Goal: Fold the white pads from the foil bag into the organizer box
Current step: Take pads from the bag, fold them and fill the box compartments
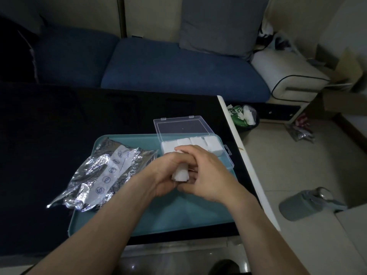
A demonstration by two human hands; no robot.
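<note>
Both hands meet over the teal tray (123, 219), which lies on the dark table (49, 135). The left hand (168, 173) and the right hand (206, 175) hold together one white pad (180, 174), folded into a small thick bundle. The grip of the left hand is closed around the pad from the left side, with the fingers curled over its top. The grip of the right hand is also closed on it, the fingers wrapped from the right and the thumb under the bundle. A small white corner of the pad shows above the knuckles.

The organizer box (228, 155), clear plastic, stands on the far right corner of the tray, just behind the hands. Its lid (183, 127) is open and leans back past the far edge of the tray. Inside the box a row of folded white pads (211, 142) fills the back part; the hands hide the front part.

The foil bag (95, 173) lies crumpled on the left side of the tray, partly hanging over the left edge onto the table. It has a pale label strip with round icons.

Behind the table stands a blue sofa (168, 68).
</note>
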